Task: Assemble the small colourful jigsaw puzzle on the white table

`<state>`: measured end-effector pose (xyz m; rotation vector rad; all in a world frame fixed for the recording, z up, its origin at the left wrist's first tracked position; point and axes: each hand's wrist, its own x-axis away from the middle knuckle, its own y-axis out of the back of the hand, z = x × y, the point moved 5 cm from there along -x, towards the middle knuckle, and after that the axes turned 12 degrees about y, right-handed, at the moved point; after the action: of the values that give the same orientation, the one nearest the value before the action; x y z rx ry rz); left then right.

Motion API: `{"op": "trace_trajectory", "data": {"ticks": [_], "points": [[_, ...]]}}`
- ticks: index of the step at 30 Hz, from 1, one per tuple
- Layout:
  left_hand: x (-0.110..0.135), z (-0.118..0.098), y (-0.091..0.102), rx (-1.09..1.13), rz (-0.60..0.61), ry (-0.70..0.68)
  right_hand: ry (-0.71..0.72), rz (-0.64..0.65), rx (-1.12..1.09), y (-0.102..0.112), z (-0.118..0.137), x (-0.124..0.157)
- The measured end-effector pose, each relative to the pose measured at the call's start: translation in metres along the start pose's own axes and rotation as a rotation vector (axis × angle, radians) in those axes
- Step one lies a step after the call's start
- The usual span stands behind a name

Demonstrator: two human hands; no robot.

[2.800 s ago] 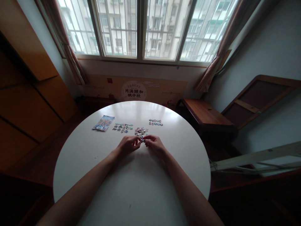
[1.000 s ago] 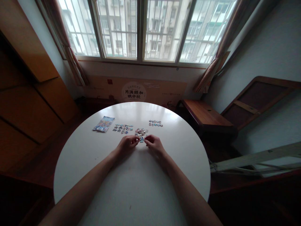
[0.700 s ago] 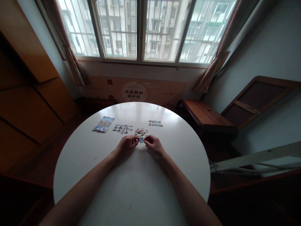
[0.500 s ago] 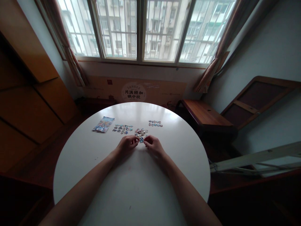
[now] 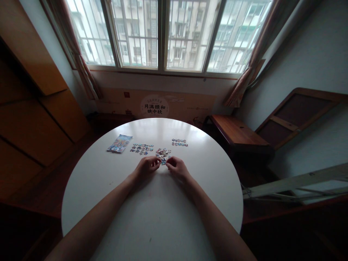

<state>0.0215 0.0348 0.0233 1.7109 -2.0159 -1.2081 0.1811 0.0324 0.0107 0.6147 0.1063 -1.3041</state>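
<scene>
My left hand and my right hand face each other low over the white table. Between their fingertips are small bluish jigsaw puzzle pieces. Both hands pinch at these pieces, one from either side; whether the pieces are joined is too small to tell. Just beyond the fingers lies a loose pile of puzzle pieces. Left of the pile, several pieces are spread out in rows. Farther back on the right, more pieces form two short rows.
A colourful printed sheet or packet lies at the left on the round white table. Beyond the table's right edge stands a low wooden bench or table. A barred window and a printed banner are behind.
</scene>
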Motion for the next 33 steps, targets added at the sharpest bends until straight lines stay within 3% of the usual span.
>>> {"op": "trace_trajectory", "data": {"ticks": [17, 33], "points": [[-0.001, 0.003, -0.001, 0.05, -0.008, 0.013, -0.004, 0.016, -0.035, -0.001, -0.001, 0.0], [0.003, -0.007, 0.004, -0.009, -0.064, -0.111, -0.051, 0.038, -0.176, -0.002, -0.006, -0.002]]}}
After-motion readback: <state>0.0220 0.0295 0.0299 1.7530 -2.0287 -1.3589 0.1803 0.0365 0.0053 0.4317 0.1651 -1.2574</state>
